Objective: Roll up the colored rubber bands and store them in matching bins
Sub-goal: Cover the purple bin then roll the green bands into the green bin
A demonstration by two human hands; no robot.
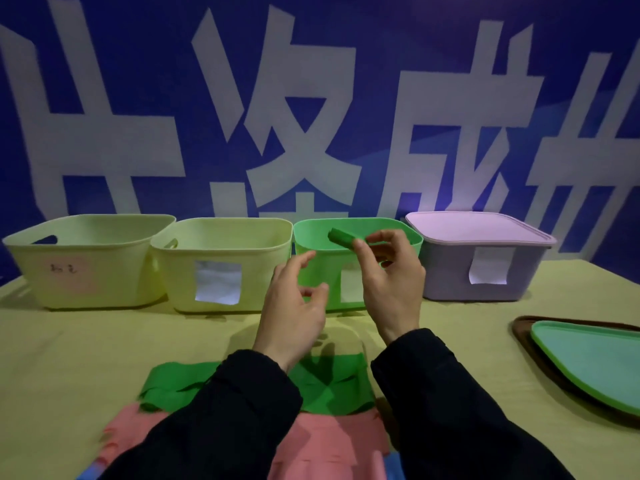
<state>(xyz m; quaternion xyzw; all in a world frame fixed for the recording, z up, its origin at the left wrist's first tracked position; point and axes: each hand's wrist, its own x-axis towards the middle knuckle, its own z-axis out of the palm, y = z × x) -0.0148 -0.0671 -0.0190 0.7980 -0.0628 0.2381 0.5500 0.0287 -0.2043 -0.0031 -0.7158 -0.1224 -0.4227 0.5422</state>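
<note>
One rolled green band [341, 237] pinched in right hand [389, 282] fingertips over green bin [311, 268]; left hand [294, 306] loose, empty. Storing step: next likely release into bin. More green bands [322, 386], pink bands [311, 441] flat on table [69, 341]

Right hand [388, 275] raised, pinching grip, left hand [294, 306] raised, fingers relaxed

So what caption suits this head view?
Right hand holds a rolled green band over the green bin.

Large white characters, one perhaps "成", on blue backdrop [346, 46]; scribble on leftmost bin's label [65, 270] illegible.
</note>
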